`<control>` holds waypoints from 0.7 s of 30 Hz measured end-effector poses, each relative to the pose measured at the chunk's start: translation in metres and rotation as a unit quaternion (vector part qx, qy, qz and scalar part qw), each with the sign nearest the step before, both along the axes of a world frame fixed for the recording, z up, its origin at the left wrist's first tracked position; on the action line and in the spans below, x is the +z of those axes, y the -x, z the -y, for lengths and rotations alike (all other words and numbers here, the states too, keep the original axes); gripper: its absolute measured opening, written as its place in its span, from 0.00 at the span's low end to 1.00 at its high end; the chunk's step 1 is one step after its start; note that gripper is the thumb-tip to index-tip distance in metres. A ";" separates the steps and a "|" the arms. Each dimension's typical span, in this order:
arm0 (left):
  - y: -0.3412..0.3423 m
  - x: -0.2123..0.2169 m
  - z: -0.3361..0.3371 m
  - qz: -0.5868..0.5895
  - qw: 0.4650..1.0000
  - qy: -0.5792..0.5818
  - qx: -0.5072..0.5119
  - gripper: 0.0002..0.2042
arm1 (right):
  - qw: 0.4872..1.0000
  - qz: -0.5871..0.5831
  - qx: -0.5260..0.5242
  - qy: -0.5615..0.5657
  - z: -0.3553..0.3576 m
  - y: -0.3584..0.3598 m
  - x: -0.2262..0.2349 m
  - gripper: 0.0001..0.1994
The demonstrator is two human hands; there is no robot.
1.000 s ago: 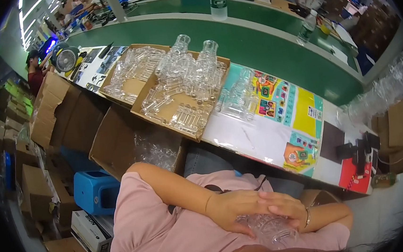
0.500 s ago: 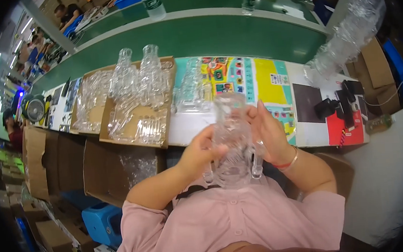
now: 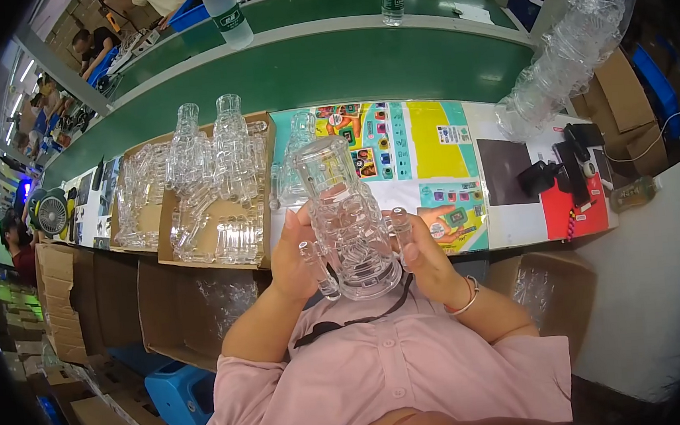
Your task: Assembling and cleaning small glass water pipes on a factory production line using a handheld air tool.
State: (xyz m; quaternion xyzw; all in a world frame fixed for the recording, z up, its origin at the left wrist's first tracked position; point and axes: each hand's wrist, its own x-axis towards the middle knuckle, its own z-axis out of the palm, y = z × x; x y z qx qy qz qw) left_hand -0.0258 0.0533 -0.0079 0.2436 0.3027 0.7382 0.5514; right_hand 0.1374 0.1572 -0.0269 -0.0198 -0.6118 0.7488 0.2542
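left hand [image 3: 289, 256] and right hand [image 3: 432, 269] half-curled, gripping a clear vessel [image 3: 346, 220] low on either side, near, before the pink shirt [image 3: 353, 379]. versus half a second ago: grips lower, top tipped left, seemingly baring its upper section to view. tray [image 3: 215, 265] of clear pieces far left.

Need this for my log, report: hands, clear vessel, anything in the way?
Left hand, right hand hold clear vessel. Vessel before pink shirt. Nothing seen blocking; cardboard tray beyond, left.
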 end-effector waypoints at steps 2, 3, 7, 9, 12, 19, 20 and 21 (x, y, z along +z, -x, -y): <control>0.002 -0.001 -0.003 0.000 1.000 0.005 -0.009 0.35 | 0.998 -0.022 -0.002 0.054 0.002 0.002 -0.004 0.24; 0.003 -0.003 -0.002 -0.001 1.000 0.013 -0.002 0.36 | 0.998 -0.022 -0.001 0.054 0.001 0.003 -0.005 0.24; 0.009 -0.022 -0.010 -0.224 0.958 0.063 0.169 0.37 | 0.985 0.081 -0.038 0.150 -0.012 0.001 -0.022 0.20; 0.011 -0.022 -0.006 -0.241 0.954 0.029 0.178 0.34 | 0.971 0.083 -0.058 0.215 -0.029 -0.001 -0.038 0.18; 0.005 -0.042 0.012 -0.433 0.891 0.034 0.133 0.30 | 0.963 0.140 -0.202 0.109 -0.068 0.005 -0.056 0.17; -0.010 -0.069 0.012 -0.591 0.798 0.073 0.095 0.15 | 0.918 0.281 -0.244 -0.136 -0.119 0.037 -0.072 0.19; -0.009 -0.072 0.007 -0.602 0.789 0.066 0.104 0.12 | 0.871 0.335 -0.259 -0.248 -0.124 0.038 -0.073 0.20; -0.007 -0.076 0.004 -0.609 0.782 0.064 0.119 0.10 | 0.866 0.341 -0.268 -0.250 -0.126 0.039 -0.060 0.20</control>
